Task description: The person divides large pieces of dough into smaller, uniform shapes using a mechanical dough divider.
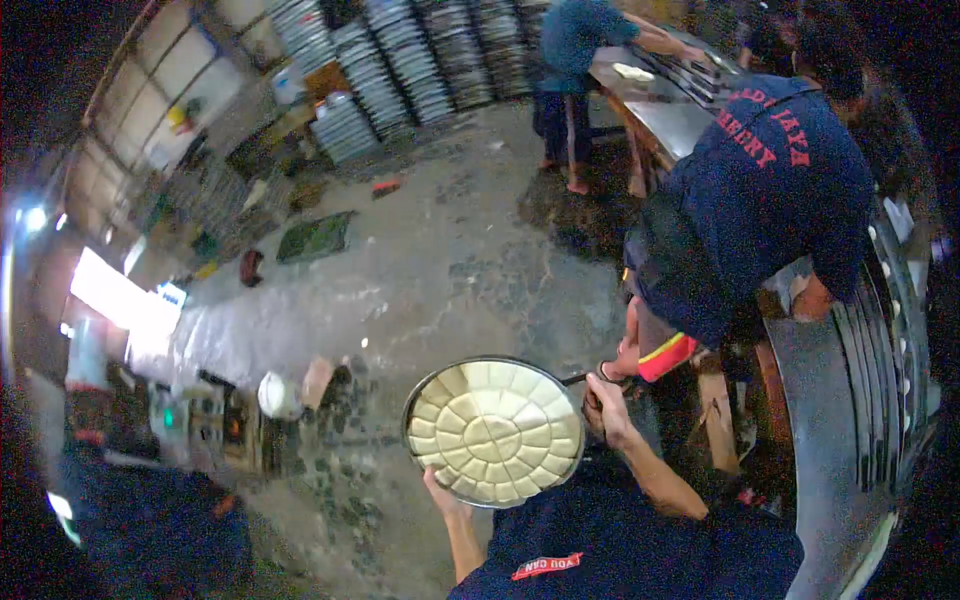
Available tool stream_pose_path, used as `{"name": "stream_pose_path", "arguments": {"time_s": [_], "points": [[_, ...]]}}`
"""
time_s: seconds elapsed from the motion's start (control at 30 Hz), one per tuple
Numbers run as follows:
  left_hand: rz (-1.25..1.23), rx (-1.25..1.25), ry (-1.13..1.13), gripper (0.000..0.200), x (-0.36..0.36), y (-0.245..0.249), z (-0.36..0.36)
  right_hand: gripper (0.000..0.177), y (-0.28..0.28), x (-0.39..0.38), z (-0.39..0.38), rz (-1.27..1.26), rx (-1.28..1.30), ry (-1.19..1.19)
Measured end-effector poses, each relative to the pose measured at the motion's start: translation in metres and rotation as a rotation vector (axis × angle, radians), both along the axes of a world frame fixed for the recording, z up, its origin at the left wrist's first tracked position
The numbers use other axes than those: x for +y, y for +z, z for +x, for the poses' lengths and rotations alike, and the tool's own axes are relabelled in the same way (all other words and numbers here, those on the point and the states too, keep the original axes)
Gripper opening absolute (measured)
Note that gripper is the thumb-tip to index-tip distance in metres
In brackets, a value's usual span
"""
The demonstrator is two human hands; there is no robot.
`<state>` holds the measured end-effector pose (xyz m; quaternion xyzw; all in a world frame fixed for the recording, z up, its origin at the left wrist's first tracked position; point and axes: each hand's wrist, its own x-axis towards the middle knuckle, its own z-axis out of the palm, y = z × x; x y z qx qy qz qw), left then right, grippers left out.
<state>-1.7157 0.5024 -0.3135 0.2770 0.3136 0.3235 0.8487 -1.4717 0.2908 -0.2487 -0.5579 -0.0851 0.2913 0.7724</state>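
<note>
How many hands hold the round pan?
2: the left hand at the lower-left rim of the pan, the right hand on its handle. None seem hidden.

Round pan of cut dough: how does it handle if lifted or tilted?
The pan looks rigid: thin raised rim, no visible sag. The dough is probably soft and floppy: smooth, pale, rounded at the cuts. Its pieces sit packed edge to edge, so they'd likely shift little while level; a steep tilt might slide them, the rim being low.

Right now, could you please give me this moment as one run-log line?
round pan: pale dough pieces in rings | left hand: at rim | right hand: at dark handle | co-worker: bending nearby
</note>
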Motion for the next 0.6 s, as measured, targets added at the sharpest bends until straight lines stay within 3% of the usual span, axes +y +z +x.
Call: {"name": "stream_pose_path", "arguments": {"time_s": [0.17, 0.27, 0.3, 0.4, 0.47, 0.5, 0.53, 0.6], "points": [[0.109, 0.082, 0.035, 0.061, -0.019, -0.025, -0.007, 0.032, -0.047, -0.021, -0.018, 0.047, 0.013, -0.118], [0.087, 0.085, 0.051, 0.06, -0.012, -0.038, -0.014, 0.029, -0.005, -0.016, -0.038, 0.049, -0.027, -0.092], [-0.026, -0.066, -0.035, 0.059, -0.011, -0.041, -0.016, 0.028, -0.01, -0.013, -0.041, 0.103, -0.152, -0.111], [0.046, -0.139, -0.139, 0.064, -0.025, -0.029, -0.029, 0.031, 0.0, -0.043, -0.062, 0.035, -0.217, -0.124], [0.105, -0.016, -0.091, 0.07, -0.033, -0.032, -0.041, 0.034, 0.019, -0.053, -0.081, 0.016, 0.009, -0.166], [0.094, -0.003, -0.076, 0.072, -0.043, -0.027, -0.048, 0.036, 0.022, -0.062, -0.088, 0.093, -0.179, -0.152], [0.074, 0.012, -0.064, 0.074, -0.053, -0.024, -0.059, 0.042, 0.035, -0.077, -0.102, 0.068, -0.16, -0.101], [0.078, 0.066, -0.062, 0.072, -0.07, -0.03, -0.076, 0.037, 0.006, -0.075, -0.113, -0.037, -0.41, -0.323]]}}
